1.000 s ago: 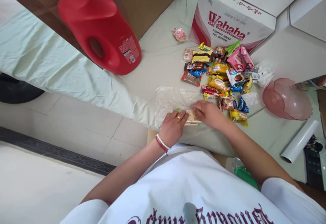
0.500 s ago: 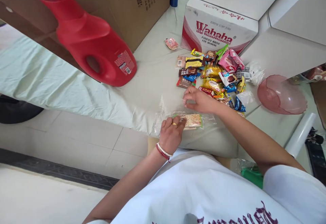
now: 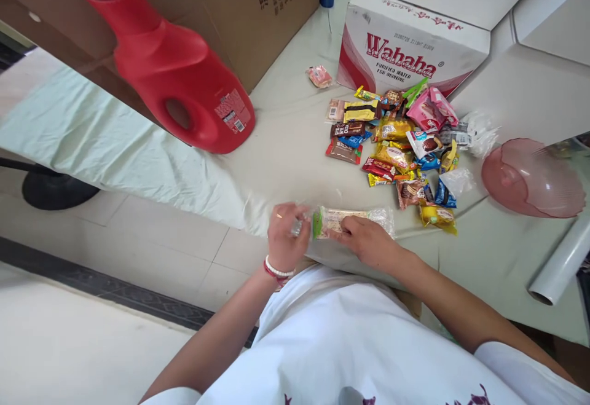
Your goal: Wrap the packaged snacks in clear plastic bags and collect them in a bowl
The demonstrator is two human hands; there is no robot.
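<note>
A wrapped snack bar [image 3: 350, 216] with a green end lies in clear plastic film [image 3: 381, 218] near the front edge of the table. My right hand [image 3: 369, 240] rests on the bar, its fingers bent and pressing the film down. My left hand [image 3: 288, 233], with a ring and beaded bracelet, is just left of the green end. Its fingers are closed on a bunched end of the film. A pile of small wrapped snacks [image 3: 391, 154] lies beyond my right hand, in yellow, red, blue, brown and pink wrappers.
A red jug [image 3: 198, 79] stands at the left by a brown carton [image 3: 221, 5]. Behind the snacks is a Wahaha water box [image 3: 410, 55]. A pink clear bowl [image 3: 530, 177] and a film roll [image 3: 560, 263] are at the right. One pink packet [image 3: 319, 76] lies apart.
My right hand has come down from beside the pile onto the bar. My left hand has moved off the bar to the left and gathered the film end. The bar's film is drawn closer around it.
</note>
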